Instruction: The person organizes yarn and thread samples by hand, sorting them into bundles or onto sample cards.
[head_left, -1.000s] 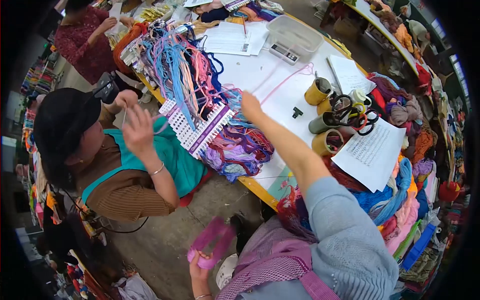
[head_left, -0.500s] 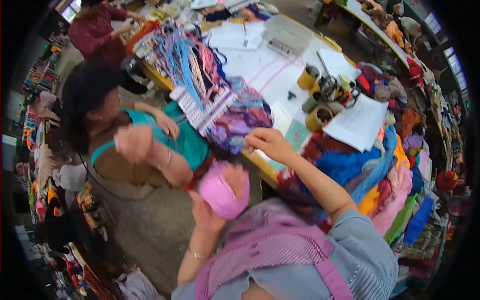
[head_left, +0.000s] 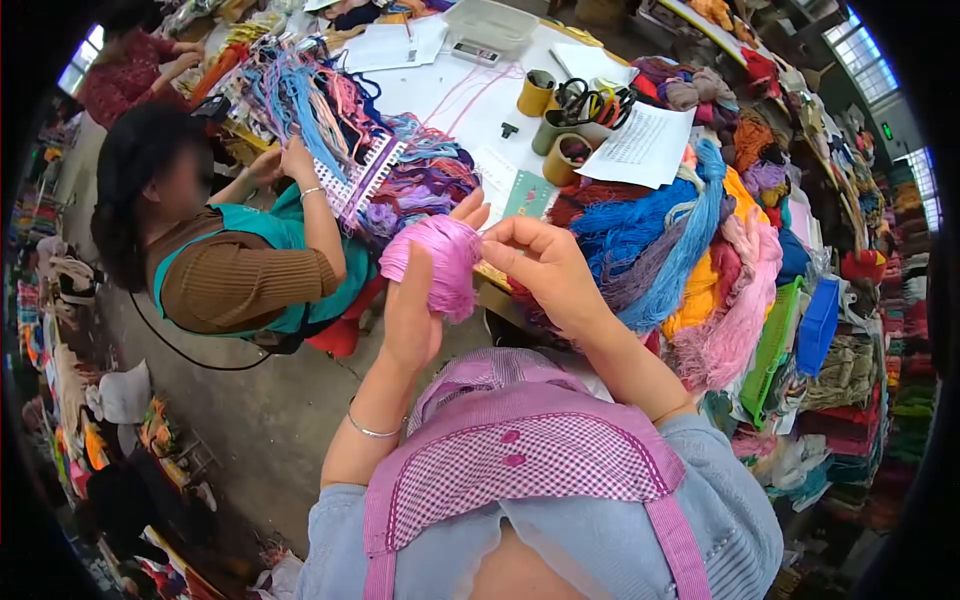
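A ball of shiny pink thread rests in my left hand, whose thumb lies across its near side while the fingers reach behind it. The fingers are wrapped round the ball and partly hidden by it. At the ball's right edge, my right hand is closed, thumb and forefinger pinched together on the pink thread; the strand between them is too fine to see clearly. Both hands are in front of my checked apron, near the table's edge.
To the left, a co-worker in a teal apron handles colourful strands at the table. Yarn skeins are heaped on the right, beside papers, scissors and tins. A clear box stands further back.
My left hand and the ball have risen and turned upright. My right hand has come down to the ball's side, still pinched. The co-worker's raised hand has moved back to the strands.
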